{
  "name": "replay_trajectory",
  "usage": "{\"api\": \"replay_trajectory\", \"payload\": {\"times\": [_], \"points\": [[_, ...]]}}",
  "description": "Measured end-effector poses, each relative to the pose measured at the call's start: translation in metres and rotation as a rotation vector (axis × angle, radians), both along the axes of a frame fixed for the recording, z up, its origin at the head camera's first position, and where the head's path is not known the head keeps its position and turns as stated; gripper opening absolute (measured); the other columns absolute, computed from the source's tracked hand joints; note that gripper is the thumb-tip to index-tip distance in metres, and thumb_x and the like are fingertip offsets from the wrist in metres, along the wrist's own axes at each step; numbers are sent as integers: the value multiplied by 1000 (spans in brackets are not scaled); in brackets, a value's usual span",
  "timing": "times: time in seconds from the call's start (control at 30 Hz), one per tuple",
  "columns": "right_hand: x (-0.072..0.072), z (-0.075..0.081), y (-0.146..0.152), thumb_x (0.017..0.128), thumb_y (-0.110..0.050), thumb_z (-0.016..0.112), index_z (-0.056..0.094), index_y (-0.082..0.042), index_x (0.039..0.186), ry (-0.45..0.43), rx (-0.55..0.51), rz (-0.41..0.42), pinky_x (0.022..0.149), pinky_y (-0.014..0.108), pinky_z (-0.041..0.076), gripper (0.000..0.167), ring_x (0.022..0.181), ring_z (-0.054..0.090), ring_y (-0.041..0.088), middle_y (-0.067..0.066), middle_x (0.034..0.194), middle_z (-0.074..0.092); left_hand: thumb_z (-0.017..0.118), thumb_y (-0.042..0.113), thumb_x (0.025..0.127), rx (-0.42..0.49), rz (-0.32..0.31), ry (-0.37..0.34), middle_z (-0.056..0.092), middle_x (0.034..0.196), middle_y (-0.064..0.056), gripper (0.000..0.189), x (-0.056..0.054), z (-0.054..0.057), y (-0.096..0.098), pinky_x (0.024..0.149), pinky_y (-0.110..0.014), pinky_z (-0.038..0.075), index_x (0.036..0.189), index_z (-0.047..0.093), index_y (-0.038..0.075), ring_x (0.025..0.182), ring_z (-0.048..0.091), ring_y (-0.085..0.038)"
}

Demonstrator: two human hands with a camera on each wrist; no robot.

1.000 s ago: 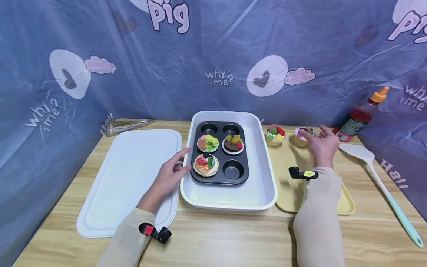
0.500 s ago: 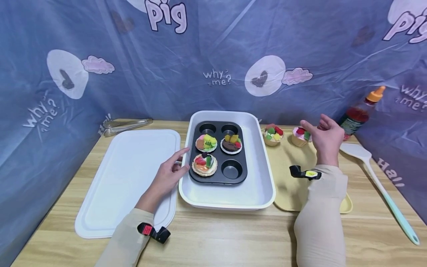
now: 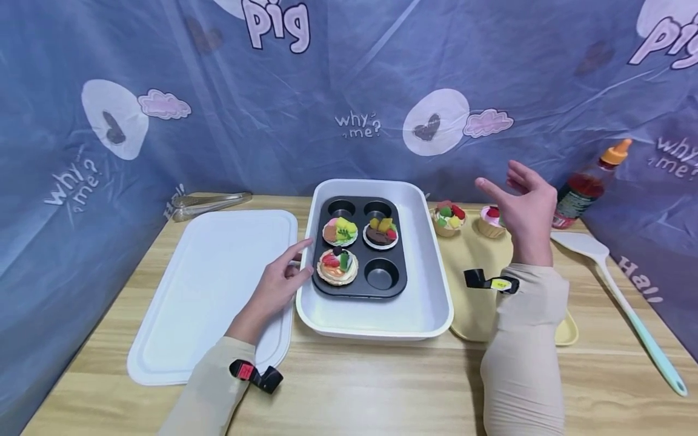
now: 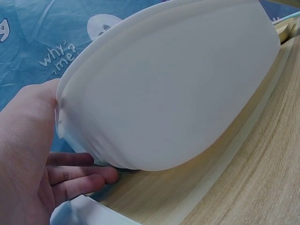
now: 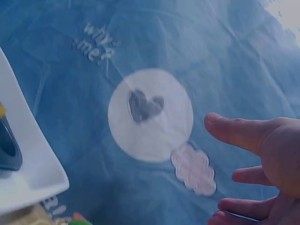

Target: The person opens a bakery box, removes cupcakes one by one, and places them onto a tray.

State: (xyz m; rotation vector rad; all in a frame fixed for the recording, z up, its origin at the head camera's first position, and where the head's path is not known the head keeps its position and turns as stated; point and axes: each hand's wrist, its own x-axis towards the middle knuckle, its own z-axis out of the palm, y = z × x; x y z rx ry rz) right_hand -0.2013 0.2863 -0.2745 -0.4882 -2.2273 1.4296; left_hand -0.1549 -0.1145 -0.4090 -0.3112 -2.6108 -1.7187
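Note:
A white rectangular tub (image 3: 431, 290) sits mid-table with a dark muffin tin (image 3: 389, 254) inside. Three toy tarts fill some of its cups: one with yellow fruit (image 3: 340, 232), one chocolate (image 3: 380, 234) and one with strawberries (image 3: 337, 266). My left hand (image 3: 277, 281) holds the tub's left rim; in the left wrist view the thumb reaches over it, the other fingers lying lower. My right hand (image 3: 526, 209) is raised over the yellow tray (image 3: 474, 303), its fingers spread and holding nothing. Below it stand a fruit cupcake (image 3: 449, 220) and a partly hidden pink cupcake (image 3: 491, 224).
A white tray (image 3: 218, 290) lies left of the tub, with metal tongs (image 3: 209, 206) behind it. At right are a spatula (image 3: 616, 284) with a mint handle and a red sauce bottle (image 3: 583, 188) with an orange cap. A printed blue cloth (image 3: 305, 121) hangs behind.
My right hand has lifted up from beside the pink cupcake, its fingers empty; the cupcake stays on the yellow tray. My left hand has stayed at the tub's rim.

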Motion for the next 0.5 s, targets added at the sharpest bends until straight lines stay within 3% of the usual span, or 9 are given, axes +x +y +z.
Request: {"api": "replay_trajectory", "payload": {"times": [0.27,0.5], "points": [[6,11,-34,82,-32,84,61,-17,140,52,5,167,101,24,50,65,115,63,7,10,139,62,64,16,95,-17,-9,-11,63,122,-15,57,0,4,0,79,-28,46,149,50,26,83,58,-17],[8,14,-73,86,-37,80,61,-14,139,34,98,328,96,25,52,61,123,63,20,13,137,63,64,18,95,-21,-7,-14,62,123,-15,57,0,3,-1,78,-29,45,150,49,26,82,56,-17]]}}
